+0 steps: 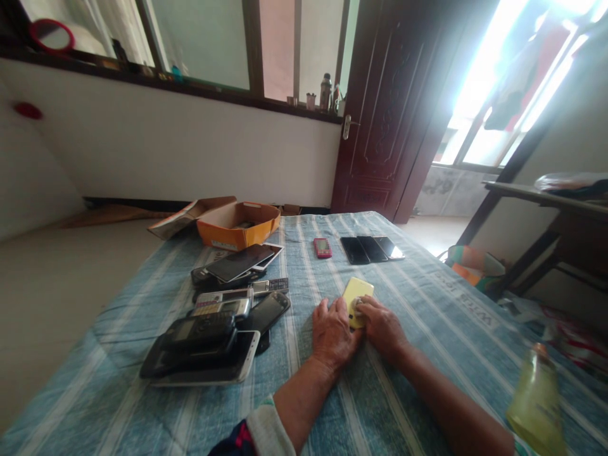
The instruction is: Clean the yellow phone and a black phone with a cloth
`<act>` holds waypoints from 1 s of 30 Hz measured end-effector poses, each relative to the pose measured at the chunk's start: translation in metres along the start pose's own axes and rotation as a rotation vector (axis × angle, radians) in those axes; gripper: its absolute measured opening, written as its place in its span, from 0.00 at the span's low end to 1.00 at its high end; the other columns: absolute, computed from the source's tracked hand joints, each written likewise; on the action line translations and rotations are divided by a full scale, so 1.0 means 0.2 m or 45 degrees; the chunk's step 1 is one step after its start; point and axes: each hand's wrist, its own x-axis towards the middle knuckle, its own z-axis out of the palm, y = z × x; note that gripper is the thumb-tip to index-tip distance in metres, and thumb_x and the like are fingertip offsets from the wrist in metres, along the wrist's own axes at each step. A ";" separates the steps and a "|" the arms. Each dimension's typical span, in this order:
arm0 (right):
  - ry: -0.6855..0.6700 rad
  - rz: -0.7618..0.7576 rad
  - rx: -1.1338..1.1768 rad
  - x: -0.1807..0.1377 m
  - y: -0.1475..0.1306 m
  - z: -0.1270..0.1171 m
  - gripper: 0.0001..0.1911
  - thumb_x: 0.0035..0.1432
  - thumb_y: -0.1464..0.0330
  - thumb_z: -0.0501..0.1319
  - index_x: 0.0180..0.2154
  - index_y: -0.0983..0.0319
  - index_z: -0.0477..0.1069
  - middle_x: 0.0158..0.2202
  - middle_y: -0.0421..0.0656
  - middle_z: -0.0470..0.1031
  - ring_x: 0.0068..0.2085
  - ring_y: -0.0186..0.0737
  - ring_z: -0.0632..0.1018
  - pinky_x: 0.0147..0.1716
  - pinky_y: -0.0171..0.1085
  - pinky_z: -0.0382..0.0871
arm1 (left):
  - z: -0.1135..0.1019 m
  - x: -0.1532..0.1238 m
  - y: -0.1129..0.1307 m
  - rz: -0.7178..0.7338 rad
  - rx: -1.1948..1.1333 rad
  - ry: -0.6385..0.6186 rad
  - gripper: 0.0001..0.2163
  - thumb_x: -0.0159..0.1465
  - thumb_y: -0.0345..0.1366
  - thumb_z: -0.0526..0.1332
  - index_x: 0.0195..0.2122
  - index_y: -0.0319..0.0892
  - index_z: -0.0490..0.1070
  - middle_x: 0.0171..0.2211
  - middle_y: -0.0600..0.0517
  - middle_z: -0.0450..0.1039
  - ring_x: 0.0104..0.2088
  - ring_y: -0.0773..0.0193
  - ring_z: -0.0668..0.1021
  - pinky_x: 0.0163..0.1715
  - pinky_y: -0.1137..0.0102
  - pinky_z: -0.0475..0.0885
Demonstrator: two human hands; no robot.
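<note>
Head view: left hand (332,332) and right hand (384,326) both curl around the yellow phone (357,295), which lies flat mid-table on the striped cloth (427,304). Right fingertips press something small and white; can't tell what. Risk: bottle (536,399) at the near right corner, a right-elbow swing could tip it.

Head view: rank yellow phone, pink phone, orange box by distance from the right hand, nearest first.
1. yellow phone: touching the right hand, just ahead of it.
2. pink phone: farther ahead, slightly to the left.
3. orange box: farthest, well off to the left.
</note>
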 end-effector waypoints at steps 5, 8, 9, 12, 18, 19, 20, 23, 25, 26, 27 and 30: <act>-0.022 0.004 -0.012 0.00 -0.01 -0.01 0.18 0.55 0.79 0.50 0.38 0.59 0.76 0.47 0.45 0.76 0.50 0.39 0.74 0.51 0.36 0.66 | 0.01 0.00 -0.01 0.006 -0.002 0.005 0.23 0.56 0.45 0.59 0.51 0.41 0.66 0.50 0.47 0.72 0.57 0.43 0.65 0.56 0.57 0.59; -0.025 -0.001 -0.019 0.00 -0.01 -0.01 0.18 0.56 0.80 0.50 0.38 0.59 0.76 0.47 0.44 0.75 0.51 0.39 0.74 0.52 0.35 0.65 | 0.01 0.00 -0.01 0.021 0.000 0.006 0.23 0.56 0.45 0.59 0.51 0.39 0.66 0.50 0.46 0.72 0.56 0.42 0.65 0.56 0.57 0.59; -0.026 -0.001 -0.022 0.00 -0.01 -0.01 0.18 0.56 0.79 0.50 0.38 0.59 0.76 0.47 0.44 0.75 0.51 0.39 0.73 0.52 0.35 0.65 | 0.01 0.00 -0.01 0.021 -0.001 0.006 0.23 0.57 0.45 0.58 0.51 0.39 0.67 0.50 0.46 0.72 0.56 0.42 0.65 0.56 0.57 0.59; -0.030 0.004 -0.029 0.00 -0.01 -0.01 0.18 0.57 0.79 0.50 0.38 0.60 0.76 0.48 0.46 0.75 0.52 0.39 0.73 0.52 0.34 0.64 | 0.00 0.00 0.00 0.009 -0.004 0.001 0.23 0.57 0.45 0.58 0.51 0.40 0.66 0.50 0.47 0.72 0.57 0.43 0.65 0.57 0.58 0.59; -0.059 0.007 -0.056 0.01 -0.02 -0.02 0.17 0.57 0.79 0.51 0.38 0.58 0.75 0.47 0.44 0.75 0.51 0.39 0.73 0.52 0.35 0.65 | -0.01 -0.01 0.00 0.004 -0.012 -0.027 0.24 0.57 0.45 0.59 0.53 0.40 0.65 0.51 0.47 0.71 0.58 0.43 0.63 0.57 0.57 0.58; -0.061 0.009 -0.062 0.01 -0.02 -0.02 0.17 0.57 0.79 0.51 0.38 0.58 0.75 0.47 0.44 0.75 0.51 0.39 0.72 0.52 0.35 0.64 | -0.01 -0.01 0.00 0.003 -0.013 -0.026 0.24 0.57 0.45 0.59 0.53 0.40 0.65 0.51 0.47 0.71 0.58 0.43 0.63 0.57 0.57 0.58; -0.065 0.011 -0.067 0.01 -0.02 -0.02 0.17 0.57 0.79 0.51 0.38 0.58 0.75 0.47 0.44 0.75 0.51 0.39 0.72 0.51 0.35 0.65 | -0.01 -0.01 0.00 0.005 -0.013 -0.024 0.24 0.57 0.45 0.59 0.53 0.40 0.65 0.51 0.47 0.71 0.58 0.43 0.63 0.57 0.57 0.58; -0.079 0.003 -0.080 0.01 -0.01 -0.02 0.16 0.58 0.79 0.51 0.38 0.59 0.74 0.47 0.45 0.74 0.50 0.39 0.73 0.50 0.34 0.65 | -0.01 -0.01 0.00 0.009 -0.009 -0.024 0.24 0.57 0.44 0.59 0.52 0.39 0.66 0.51 0.46 0.71 0.57 0.42 0.64 0.56 0.56 0.59; -0.085 0.000 -0.089 0.02 -0.01 -0.02 0.16 0.58 0.78 0.51 0.37 0.59 0.74 0.48 0.45 0.74 0.50 0.39 0.73 0.49 0.33 0.65 | -0.02 -0.01 0.01 0.005 -0.004 -0.032 0.23 0.57 0.44 0.59 0.52 0.39 0.66 0.51 0.46 0.71 0.57 0.42 0.64 0.56 0.56 0.59; -0.086 0.007 -0.095 0.02 -0.01 -0.02 0.16 0.59 0.78 0.51 0.38 0.58 0.74 0.48 0.44 0.74 0.50 0.38 0.73 0.48 0.33 0.65 | -0.02 -0.01 0.01 0.003 -0.004 -0.036 0.23 0.57 0.45 0.59 0.52 0.39 0.67 0.51 0.46 0.72 0.57 0.42 0.64 0.56 0.56 0.59; -0.086 0.019 -0.102 0.03 0.00 -0.02 0.15 0.59 0.77 0.51 0.38 0.58 0.74 0.48 0.44 0.74 0.49 0.38 0.73 0.48 0.33 0.65 | -0.02 -0.01 0.01 0.000 -0.004 -0.039 0.24 0.57 0.46 0.59 0.52 0.39 0.66 0.51 0.45 0.72 0.57 0.42 0.65 0.56 0.56 0.59; -0.082 0.068 -0.140 0.07 0.01 -0.02 0.16 0.59 0.77 0.51 0.39 0.58 0.75 0.48 0.44 0.75 0.49 0.38 0.73 0.46 0.33 0.65 | -0.03 -0.01 0.02 -0.017 0.004 -0.048 0.26 0.56 0.48 0.60 0.53 0.38 0.66 0.50 0.44 0.72 0.57 0.43 0.65 0.57 0.57 0.59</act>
